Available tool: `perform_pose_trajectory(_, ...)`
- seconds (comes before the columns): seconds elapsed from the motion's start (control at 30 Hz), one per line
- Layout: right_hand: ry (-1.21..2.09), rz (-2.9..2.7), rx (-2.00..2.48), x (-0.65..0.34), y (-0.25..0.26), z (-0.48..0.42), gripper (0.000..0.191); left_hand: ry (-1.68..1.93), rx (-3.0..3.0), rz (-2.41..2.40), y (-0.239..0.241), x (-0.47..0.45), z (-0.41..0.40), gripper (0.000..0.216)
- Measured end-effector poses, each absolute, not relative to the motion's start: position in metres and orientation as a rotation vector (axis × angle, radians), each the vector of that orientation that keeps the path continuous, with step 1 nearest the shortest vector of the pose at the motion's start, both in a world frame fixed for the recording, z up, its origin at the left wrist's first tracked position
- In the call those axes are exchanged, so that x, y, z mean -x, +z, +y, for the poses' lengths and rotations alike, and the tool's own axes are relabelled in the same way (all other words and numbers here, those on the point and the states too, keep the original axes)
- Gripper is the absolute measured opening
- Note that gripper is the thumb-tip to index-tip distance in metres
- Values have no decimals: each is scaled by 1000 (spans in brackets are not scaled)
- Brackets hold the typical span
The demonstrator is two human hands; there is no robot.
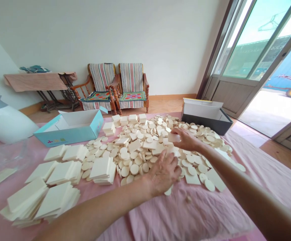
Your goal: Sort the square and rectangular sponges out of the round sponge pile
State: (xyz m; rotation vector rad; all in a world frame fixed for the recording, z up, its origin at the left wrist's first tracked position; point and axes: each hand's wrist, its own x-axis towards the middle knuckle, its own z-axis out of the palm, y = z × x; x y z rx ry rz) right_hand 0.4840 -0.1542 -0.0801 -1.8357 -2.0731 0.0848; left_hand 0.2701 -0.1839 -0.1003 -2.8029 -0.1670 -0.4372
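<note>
Right hand [185,140], right of centre in the frame, pinches a pale square piece [173,137] between thumb and fingers; the fingers cover its right edge. Left hand [164,172], just below it, reaches palm-down over the pile with fingers bent; its fingertips blend into the pieces beneath, so I cannot tell whether it grips one. Both forearms run out of the frame at the bottom and right.

Round discs [134,169] and squares overlap across the middle, many partly buried. Square stacks [64,172] stand at lower left, on a pink cloth [185,217] that hides whatever carries it. A blue box [70,134] sits left of centre, a black box [205,122] at right, its floor mostly hidden. At the left edge, a white jug [7,120] is cut off, and clear plastic [12,155] is hard to make out.
</note>
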Motion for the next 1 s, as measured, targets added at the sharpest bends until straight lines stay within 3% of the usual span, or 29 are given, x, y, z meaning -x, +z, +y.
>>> perform_pose_trajectory(0.43,157,-2213,2004,-478,-84,-120,40,-523,2754,-585,-108,-226,-151,18)
perform_pose_trajectory(0.73,183,-1714,1979,-425,-57,-147,37,-539,2853,-526,-107,-198,-176,22)
perform_pose_trajectory(1.0,48,-1737,2082,-368,-86,-158,45,-874,3045,-756,-99,-189,-177,13)
